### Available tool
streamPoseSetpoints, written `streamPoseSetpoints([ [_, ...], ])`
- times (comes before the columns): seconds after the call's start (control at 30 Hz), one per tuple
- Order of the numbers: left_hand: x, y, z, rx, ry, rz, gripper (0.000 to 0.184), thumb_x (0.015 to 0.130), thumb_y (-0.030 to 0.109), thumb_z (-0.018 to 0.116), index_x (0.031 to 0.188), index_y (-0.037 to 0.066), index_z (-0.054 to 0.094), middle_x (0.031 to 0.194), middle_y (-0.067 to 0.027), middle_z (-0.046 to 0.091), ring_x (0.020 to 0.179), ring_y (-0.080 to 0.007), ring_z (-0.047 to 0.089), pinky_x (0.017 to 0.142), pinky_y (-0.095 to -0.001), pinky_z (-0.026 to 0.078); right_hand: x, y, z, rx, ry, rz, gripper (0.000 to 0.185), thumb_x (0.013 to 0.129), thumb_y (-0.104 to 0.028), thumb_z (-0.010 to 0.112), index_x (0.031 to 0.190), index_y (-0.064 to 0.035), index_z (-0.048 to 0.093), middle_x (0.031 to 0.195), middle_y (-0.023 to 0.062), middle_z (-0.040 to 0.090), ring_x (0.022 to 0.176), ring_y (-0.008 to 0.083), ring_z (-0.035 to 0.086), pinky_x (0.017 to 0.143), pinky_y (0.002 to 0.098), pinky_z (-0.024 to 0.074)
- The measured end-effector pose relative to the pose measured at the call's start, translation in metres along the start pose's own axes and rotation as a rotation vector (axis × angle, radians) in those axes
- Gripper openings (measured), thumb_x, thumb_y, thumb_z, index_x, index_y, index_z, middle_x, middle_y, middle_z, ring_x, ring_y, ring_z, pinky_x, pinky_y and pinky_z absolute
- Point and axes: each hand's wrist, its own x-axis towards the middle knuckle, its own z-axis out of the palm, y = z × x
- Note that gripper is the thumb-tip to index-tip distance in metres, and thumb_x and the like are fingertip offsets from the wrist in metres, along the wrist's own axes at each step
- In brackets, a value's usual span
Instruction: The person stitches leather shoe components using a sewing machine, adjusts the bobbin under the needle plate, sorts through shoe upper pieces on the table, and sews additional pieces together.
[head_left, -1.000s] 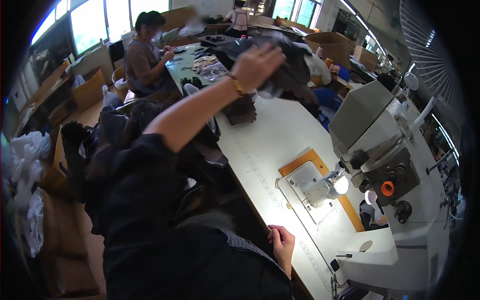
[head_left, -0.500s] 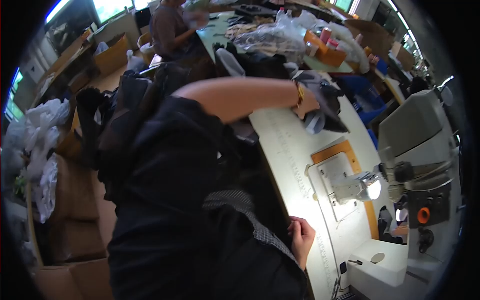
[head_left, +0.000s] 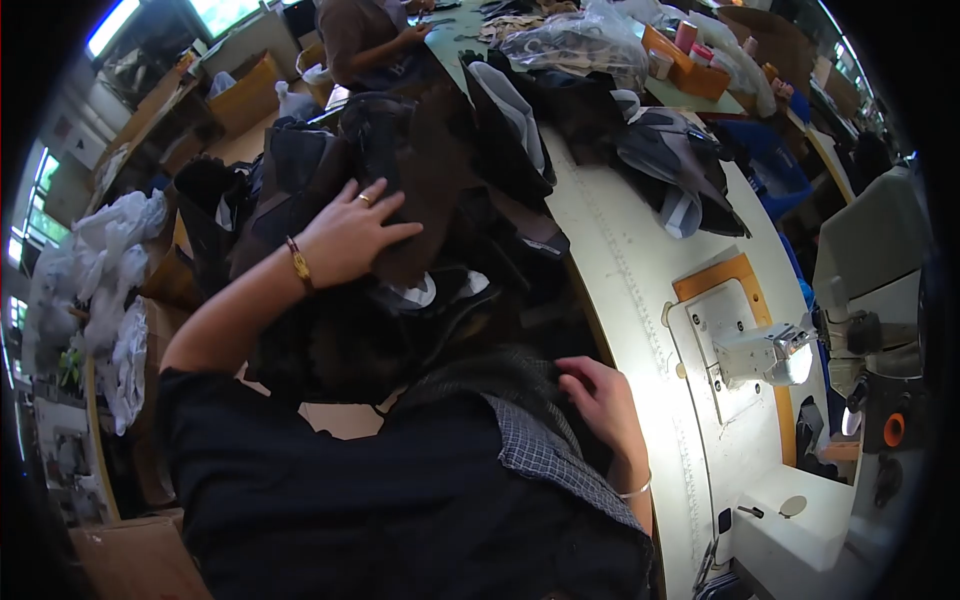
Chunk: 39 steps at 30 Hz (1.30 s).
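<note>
My left hand [head_left: 352, 232] lies spread over a heap of dark fabric pieces [head_left: 435, 175], its fingers apart and nothing gripped. The heap sits left of the white table; some pieces show pale linings. At the table's near edge is my right hand [head_left: 603, 402], fingers loosely bent and thumb a little apart, with no held thing visible. It is beside the dark mesh-like cloth and checked cloth [head_left: 545, 458] at my body. More dark pieces with grey lining [head_left: 675, 165] lie on the far part of the table.
A sewing machine [head_left: 765, 355] with a lit lamp stands on the white table [head_left: 625, 280] at right. Behind are an orange box [head_left: 688, 72] of thread spools, clear plastic bags [head_left: 575, 48] and a blue crate [head_left: 775, 165]. Another person [head_left: 365, 45] works at the back.
My left hand has swung left from the pieces on the table to the dark fabric heap. My right hand has shifted slightly up, its fingers less curled.
</note>
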Motion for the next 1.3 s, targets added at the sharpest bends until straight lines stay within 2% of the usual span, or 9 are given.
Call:
streamPoseSetpoints([
  [0.03,0.002,0.001,0.014,-0.030,0.146,0.009,0.045,0.081,0.016,0.061,0.126,0.016,0.062,0.134,-0.0155,0.056,0.131,-0.0379,0.047,0.106,-0.0506,0.041,0.011,-0.003,0.004,-0.047,-0.039,-0.051,0.024,0.089,-0.014,0.066,0.109,-0.0018,0.066,0.089,0.0137,0.069,0.079,0.0286,0.068,0.071,0.0342,0.0522],
  [0.13,-0.001,-0.010,0.017,-0.143,0.324,-0.019,0.034,0.081,0.009,0.058,0.114,0.011,0.067,0.123,-0.0103,0.065,0.119,-0.0283,0.060,0.096,-0.0384,0.051,0.041,-0.011,0.021,-0.142,-0.086,-0.183,0.031,0.089,-0.019,0.066,0.115,-0.0028,0.063,0.096,0.0138,0.067,0.087,0.0320,0.067,0.076,0.0375,0.0526],
  [0.37,0.007,-0.055,-0.022,-0.504,0.834,-0.384,0.016,0.088,0.010,0.065,0.102,0.005,0.069,0.087,-0.0170,0.070,0.082,-0.0345,0.069,0.072,-0.0403,0.052,0.095,-0.007,0.059,-0.241,0.241,-0.262,0.051,0.087,-0.020,0.068,0.131,-0.0008,0.051,0.116,0.0201,0.058,0.108,0.0371,0.058,0.086,0.0424,0.0514],
  [0.67,0.002,-0.092,-0.061,-0.348,1.064,-0.523,0.017,0.091,0.014,0.064,0.102,0.002,0.070,0.078,-0.0212,0.066,0.069,-0.0356,0.066,0.060,-0.0379,0.047,0.165,0.012,0.085,-0.587,0.195,-0.174,0.027,0.082,-0.024,0.072,0.099,-0.0047,0.063,0.101,0.0144,0.066,0.091,0.0337,0.065,0.075,0.0441,0.0541],
  [0.77,-0.003,-0.106,-0.071,-0.320,1.122,-0.625,0.021,0.092,0.019,0.066,0.104,0.003,0.070,0.077,-0.0205,0.066,0.064,-0.0322,0.064,0.060,-0.0375,0.047,0.184,0.025,0.094,-0.586,0.148,-0.350,0.017,0.081,-0.022,0.071,0.084,-0.0062,0.064,0.094,0.0109,0.065,0.086,0.0312,0.066,0.069,0.0435,0.0540],
  [0.9,-0.015,-0.133,-0.081,-0.238,1.370,-0.780,0.033,0.093,0.031,0.065,0.107,0.002,0.070,0.083,-0.0201,0.070,0.070,-0.0306,0.067,0.066,-0.0372,0.048,0.177,-0.003,0.092,-0.401,0.391,-0.642,0.017,0.081,-0.018,0.070,0.076,-0.0044,0.060,0.080,0.0105,0.059,0.072,0.0325,0.063,0.063,0.0421,0.0521],
  [1.13,-0.030,-0.168,-0.089,-0.169,1.628,-0.916,0.041,0.091,0.038,0.066,0.108,0.001,0.070,0.091,-0.0185,0.072,0.081,-0.0301,0.070,0.076,-0.0383,0.050,0.176,-0.075,0.074,-0.011,0.388,-0.538,0.022,0.085,-0.015,0.068,0.075,0.0019,0.057,0.075,0.0174,0.055,0.071,0.0398,0.059,0.059,0.0443,0.0447],
  [1.23,-0.020,-0.147,-0.110,-0.366,1.731,-0.803,0.046,0.091,0.039,0.067,0.106,-0.004,0.070,0.095,-0.0157,0.074,0.087,-0.0206,0.070,0.078,-0.0341,0.050,0.189,-0.103,0.093,0.110,0.421,-0.579,0.023,0.088,-0.016,0.067,0.078,0.0033,0.060,0.077,0.0215,0.059,0.073,0.0433,0.059,0.060,0.0459,0.0447],
  [1.3,-0.015,-0.155,-0.114,-0.230,1.755,-0.714,0.046,0.090,0.040,0.068,0.104,-0.003,0.071,0.094,-0.0148,0.074,0.086,-0.0202,0.069,0.078,-0.0340,0.050,0.212,-0.103,0.113,0.189,0.410,-0.420,0.026,0.092,-0.020,0.064,0.083,0.0044,0.062,0.072,0.0197,0.061,0.066,0.0338,0.062,0.059,0.0397,0.0462],
])
